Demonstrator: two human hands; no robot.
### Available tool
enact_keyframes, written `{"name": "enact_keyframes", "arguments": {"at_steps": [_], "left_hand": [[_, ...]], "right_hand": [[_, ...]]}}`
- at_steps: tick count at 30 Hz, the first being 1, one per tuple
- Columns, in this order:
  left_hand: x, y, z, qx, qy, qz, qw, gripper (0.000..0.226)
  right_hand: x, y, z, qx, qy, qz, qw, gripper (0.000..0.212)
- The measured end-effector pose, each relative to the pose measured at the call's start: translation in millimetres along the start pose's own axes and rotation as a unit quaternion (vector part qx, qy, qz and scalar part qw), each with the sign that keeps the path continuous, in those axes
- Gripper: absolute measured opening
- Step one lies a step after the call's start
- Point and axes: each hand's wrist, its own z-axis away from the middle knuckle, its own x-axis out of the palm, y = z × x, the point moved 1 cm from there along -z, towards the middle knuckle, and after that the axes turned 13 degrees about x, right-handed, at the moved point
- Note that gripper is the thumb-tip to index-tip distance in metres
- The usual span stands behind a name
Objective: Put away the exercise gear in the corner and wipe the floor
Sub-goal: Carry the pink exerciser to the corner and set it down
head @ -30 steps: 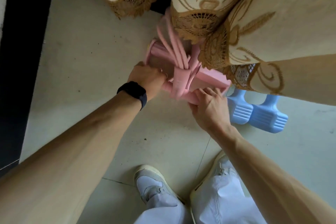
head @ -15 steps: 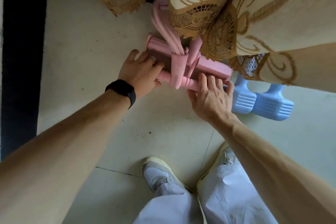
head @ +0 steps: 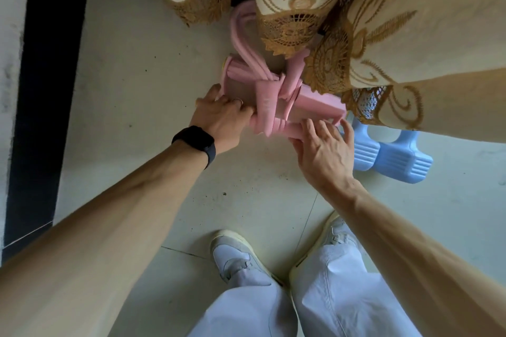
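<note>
Left hand, black watch at the wrist, has its fingers curled round the left end of the near foam bar of the pink pedal puller. Right hand lies on the bar's other end, fingers spread and nearly straight, not closed. The puller sits on the tiled floor just ahead of both hands, its bands running under the curtain hem; two blue dumbbells stand just right of the right hand.
</note>
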Motion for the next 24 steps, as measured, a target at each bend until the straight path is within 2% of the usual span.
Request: {"name": "enact_keyframes", "arguments": {"at_steps": [3, 5, 8, 10, 11, 13, 15, 16, 17, 18, 20, 22, 24], "left_hand": [[-14, -2, -1, 0.043, 0.149, -0.055, 0.986, 0.032], [-26, -5, -5, 0.062, 0.207, -0.073, 0.974, 0.031], [-38, -8, -4, 0.06, 0.245, -0.053, 0.966, 0.025], [-37, -7, 2, 0.065, 0.232, -0.018, 0.97, 0.033], [-37, -6, 5, 0.042, 0.224, 0.002, 0.974, 0.04], [-40, -5, 9, -0.099, 0.231, 0.066, 0.966, 0.064], [-40, -7, 8, -0.258, 0.25, 0.213, 0.909, 0.085], [-35, -9, 6, -0.3, 0.233, 0.296, 0.876, 0.088], [-29, -11, 3, -0.316, 0.19, 0.353, 0.86, 0.087], [-22, -12, 0, -0.317, 0.138, 0.387, 0.855, 0.085], [-7, -12, -5, -0.329, 0.086, 0.433, 0.835, 0.077], [5, -12, -8, -0.356, 0.102, 0.455, 0.81, 0.064], [14, -10, -3, -0.375, 0.096, 0.449, 0.805, 0.05]], "right_hand": [[-9, 4, 14, 0.043, 0.019, -0.043, 0.998, 0.028], [-18, 5, 21, 0.057, 0.013, -0.079, 0.995, 0.033], [-33, 8, 21, 0.023, -0.058, -0.18, 0.982, 0.033], [-39, 12, 16, -0.004, -0.088, -0.215, 0.973, 0.031], [-40, 13, 15, -0.007, -0.095, -0.22, 0.971, 0.031], [-39, 11, 14, 0.024, -0.109, -0.24, 0.964, 0.029], [-34, 6, 16, 0.056, -0.107, -0.245, 0.962, 0.026], [-32, 3, 17, 0.076, -0.098, -0.244, 0.962, 0.025], [-29, 0, 21, 0.099, -0.093, -0.255, 0.957, 0.025], [-26, -4, 25, 0.139, -0.099, -0.292, 0.941, 0.025], [-25, -15, 33, 0.236, -0.12, -0.394, 0.88, 0.029], [-25, -28, 37, 0.312, -0.119, -0.472, 0.816, 0.037], [-27, -41, 37, 0.35, -0.142, -0.537, 0.754, 0.043]]}}
